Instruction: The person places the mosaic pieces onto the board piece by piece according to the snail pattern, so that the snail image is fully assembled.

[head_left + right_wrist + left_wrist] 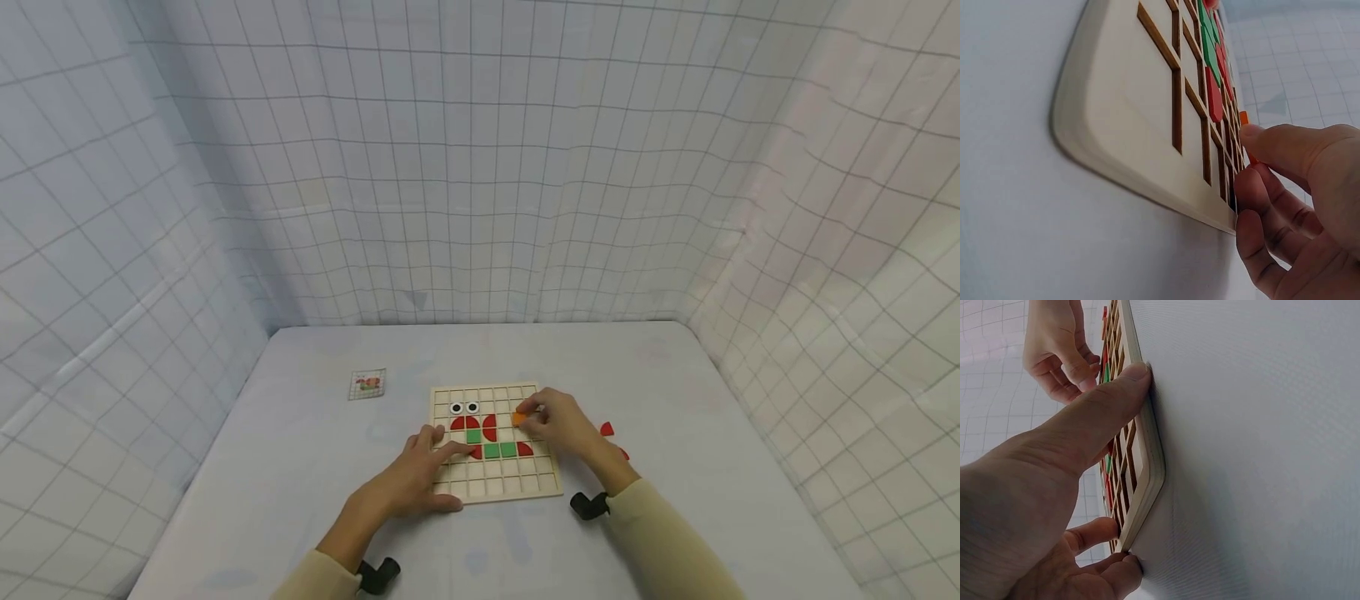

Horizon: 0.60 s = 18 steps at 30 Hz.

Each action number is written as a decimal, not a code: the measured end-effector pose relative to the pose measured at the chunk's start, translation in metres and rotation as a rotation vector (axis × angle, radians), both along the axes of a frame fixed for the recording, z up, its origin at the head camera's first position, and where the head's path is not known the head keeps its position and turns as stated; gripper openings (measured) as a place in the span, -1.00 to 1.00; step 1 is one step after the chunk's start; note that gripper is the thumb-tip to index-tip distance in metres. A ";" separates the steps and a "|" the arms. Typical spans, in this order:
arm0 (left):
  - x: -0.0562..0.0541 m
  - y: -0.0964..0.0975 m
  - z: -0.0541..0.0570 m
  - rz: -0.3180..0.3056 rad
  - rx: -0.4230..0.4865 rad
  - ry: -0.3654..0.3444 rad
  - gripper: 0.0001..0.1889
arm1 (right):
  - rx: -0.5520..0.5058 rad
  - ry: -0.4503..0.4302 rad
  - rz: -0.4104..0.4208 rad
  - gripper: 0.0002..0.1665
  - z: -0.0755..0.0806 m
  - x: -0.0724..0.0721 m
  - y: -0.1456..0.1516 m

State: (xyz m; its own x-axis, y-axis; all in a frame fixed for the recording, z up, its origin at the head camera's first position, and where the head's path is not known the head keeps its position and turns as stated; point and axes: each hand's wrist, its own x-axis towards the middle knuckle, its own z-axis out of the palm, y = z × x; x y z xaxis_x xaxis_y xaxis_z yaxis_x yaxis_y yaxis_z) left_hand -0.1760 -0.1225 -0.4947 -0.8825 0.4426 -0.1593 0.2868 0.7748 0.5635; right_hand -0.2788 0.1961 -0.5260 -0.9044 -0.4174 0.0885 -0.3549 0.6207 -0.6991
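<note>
A pale wooden grid board [495, 488] lies on the table with red and green pieces in its cells. My right hand [558, 425] pinches a small orange piece [518, 418] between thumb and fingers over the board's right half, as the orange piece [1244, 117] in the right wrist view also shows. My left hand [412, 475] is spread at the near left corner, its thumb on the front edge and other fingers at the left side. One extended finger touches a red piece [477, 452]. Two eye pieces [464, 407] and green squares [500, 450] sit in the grid.
A small pattern card [367, 384] with a coloured picture lies to the board's left and farther back. Loose red pieces [607, 429] lie right of the board, partly behind my right forearm. Grid-lined white sheets [480, 208] enclose the table's back and sides.
</note>
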 end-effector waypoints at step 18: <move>-0.001 -0.004 -0.004 0.001 0.002 0.001 -0.13 | 0.079 0.094 0.065 -0.87 0.002 -0.002 -0.017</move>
State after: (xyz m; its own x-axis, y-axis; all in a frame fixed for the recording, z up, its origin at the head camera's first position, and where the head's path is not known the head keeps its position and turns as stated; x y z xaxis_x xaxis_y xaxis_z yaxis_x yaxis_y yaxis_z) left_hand -0.1769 -0.1263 -0.4984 -0.8831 0.4421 -0.1571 0.2869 0.7737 0.5649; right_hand -0.2806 0.1787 -0.5237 -0.8644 -0.4840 0.1366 -0.4582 0.6460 -0.6106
